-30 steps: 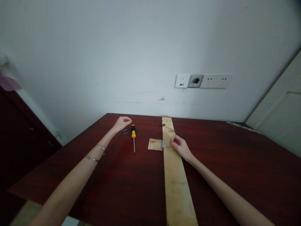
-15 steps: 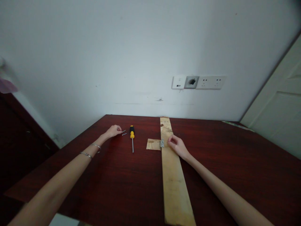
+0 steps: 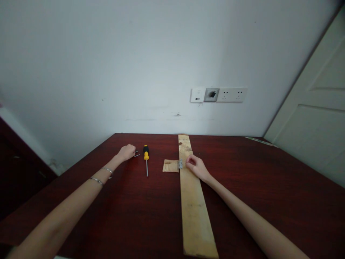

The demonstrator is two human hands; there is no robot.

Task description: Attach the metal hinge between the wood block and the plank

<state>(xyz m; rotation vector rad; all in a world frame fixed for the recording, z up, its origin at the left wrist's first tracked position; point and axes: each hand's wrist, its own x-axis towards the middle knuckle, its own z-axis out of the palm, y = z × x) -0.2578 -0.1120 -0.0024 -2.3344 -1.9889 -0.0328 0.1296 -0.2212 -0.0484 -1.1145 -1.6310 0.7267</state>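
Left hand (image 3: 126, 152): far left on table (image 3: 269, 187), fingers curled together, tips at two screws (image 3: 137, 154). Gripped or merely touched, not discernible. Two bracelets (image 3: 104, 174) on wrist.

Screwdriver (image 3: 146, 160): flat on table just right of screws, yellow-black handle toward wall, untouched.

Right hand (image 3: 195, 167): resting on plank (image 3: 192, 201), fingers bent, tips close together just beside hinge (image 3: 180, 164). Anything pinched, not discernible.

Hinge: laid across joint between plank and small wood piece (image 3: 169, 166) abutting plank's left edge. Screws in hinge too small to tell. Judged not yet fastened, with screws loose on table and screwdriver idle.

Plank: running from far edge at wall to near edge.

Table, room for moving: open strip between screwdriver and wood piece, wide open surface right of plank and between forearms. Far edge against wall, left edge close beside left forearm.

Also present: sockets (image 3: 218, 95) on wall, door (image 3: 318, 118) at right.
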